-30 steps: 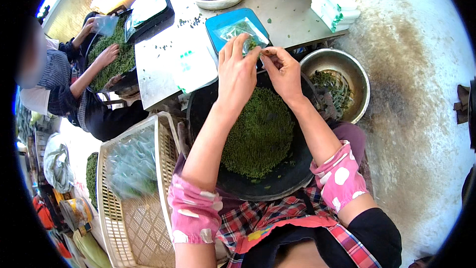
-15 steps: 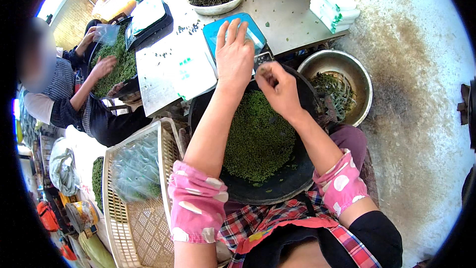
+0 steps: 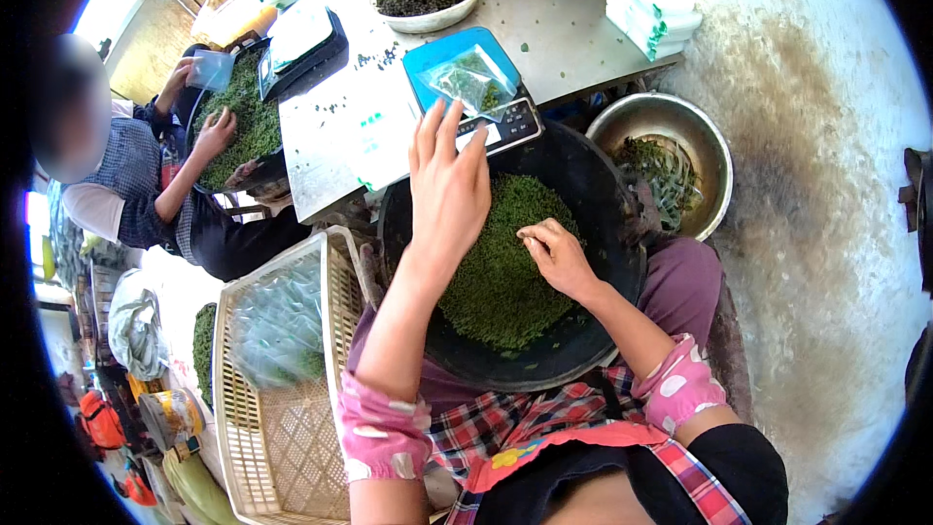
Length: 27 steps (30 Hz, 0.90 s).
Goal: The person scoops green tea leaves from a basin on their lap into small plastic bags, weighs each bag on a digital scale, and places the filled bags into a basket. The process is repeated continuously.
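Supporting desk (image 3: 573, 44): spans the far side of what I see; I judge it wise to avoid bumping its edge, since a knock could upset a reading.
Slatted crate (image 3: 336, 331): stands at my left, clear bags (image 3: 282, 316) heaped toward its far end.
Black tub (image 3: 607, 199): sits before me on the lap, wide enough that stray bits should drop back inside.
Green heap (image 3: 505, 301): lies in the tub; for fine control, I would take small pinches off its top rather than dig deep.
Scale (image 3: 494, 45): rests on the desk's near edge; I would trust its reading only with fingers clear of its blue top.
Left hand (image 3: 449, 185): grip spread, fingers over the scale's near edge; whether they touch, I cannot tell.
Right hand (image 3: 562, 258): above the heap, grip with fingertips pressed together; I cannot tell if they pinch anything.
Small clear bag (image 3: 469, 83): lies on the scale with green pieces (image 3: 492, 95) inside; I would spread its mouth before adding anything, to limit spills.
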{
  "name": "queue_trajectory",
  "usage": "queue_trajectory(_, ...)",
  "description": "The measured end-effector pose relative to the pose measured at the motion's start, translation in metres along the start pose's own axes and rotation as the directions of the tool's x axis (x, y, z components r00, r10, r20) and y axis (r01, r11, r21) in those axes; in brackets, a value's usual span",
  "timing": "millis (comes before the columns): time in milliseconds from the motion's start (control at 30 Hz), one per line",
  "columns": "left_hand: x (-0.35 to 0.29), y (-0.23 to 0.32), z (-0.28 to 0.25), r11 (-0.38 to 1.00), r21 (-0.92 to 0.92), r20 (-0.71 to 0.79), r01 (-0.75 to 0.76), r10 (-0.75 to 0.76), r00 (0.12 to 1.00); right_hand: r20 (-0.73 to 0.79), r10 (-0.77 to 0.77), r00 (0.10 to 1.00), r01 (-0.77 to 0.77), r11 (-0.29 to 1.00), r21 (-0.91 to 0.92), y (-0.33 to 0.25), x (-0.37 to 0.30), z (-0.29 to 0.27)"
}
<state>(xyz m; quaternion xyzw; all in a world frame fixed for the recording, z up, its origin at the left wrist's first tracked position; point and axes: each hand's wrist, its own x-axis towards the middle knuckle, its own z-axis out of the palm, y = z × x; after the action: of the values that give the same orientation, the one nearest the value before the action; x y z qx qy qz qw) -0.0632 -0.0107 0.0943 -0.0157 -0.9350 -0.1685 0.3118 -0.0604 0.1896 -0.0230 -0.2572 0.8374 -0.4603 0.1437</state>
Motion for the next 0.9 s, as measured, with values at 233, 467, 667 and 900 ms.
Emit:
queue_trajectory(233,-0.101,-0.005,0.012,0.929,-0.292,0.264,0.226,-0.149,0.953,0.199,0.278,0.94,-0.314,0.932,0.182,0.001,-0.007,0.02)
queue_trajectory(467,-0.094,-0.019,0.018,0.967,-0.212,0.25,0.144,-0.088,0.964,0.026,-0.125,0.992,0.128,0.956,-0.264,0.011,0.003,0.017)
queue_trajectory(667,-0.096,-0.015,0.014,0.977,-0.171,0.273,0.128,-0.078,0.959,-0.359,-0.361,0.86,0.355,0.931,-0.086,-0.036,0.053,-0.007)
queue_trajectory(900,-0.097,-0.015,0.023,0.91,-0.346,0.334,0.229,-0.109,0.936,-0.266,-0.528,0.806,0.327,0.773,-0.544,-0.069,0.147,-0.015)
